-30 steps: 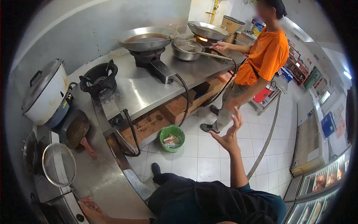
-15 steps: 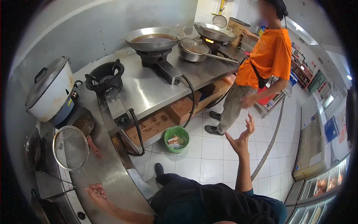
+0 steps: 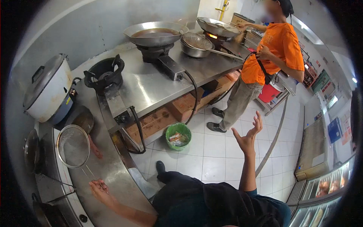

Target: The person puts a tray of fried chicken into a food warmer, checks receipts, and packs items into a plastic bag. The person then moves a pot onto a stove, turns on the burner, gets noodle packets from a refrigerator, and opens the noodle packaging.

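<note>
My left hand [image 3: 100, 190] is closed round the thin wire handle of a round mesh strainer [image 3: 73, 146], at the lower left. The strainer's hoop is held over the steel counter [image 3: 113, 178], close to a dark pan with a reddish-brown handle [image 3: 84, 122]. My right hand [image 3: 248, 135] is raised in the air above the tiled floor, its fingers apart and nothing in it.
A large white rice cooker [image 3: 49, 90] stands at the left, near a bare burner [image 3: 105, 75]. A wok of dark oil [image 3: 155, 34] sits on another burner. A green bin [image 3: 178, 137] is on the floor. A co-worker in orange [image 3: 281, 49] stands at a lit wok [image 3: 217, 28].
The strainer has shifted slightly right and up with my left hand. My right hand has risen slightly. The co-worker has turned and reached a hand with a utensil over the far wok.
</note>
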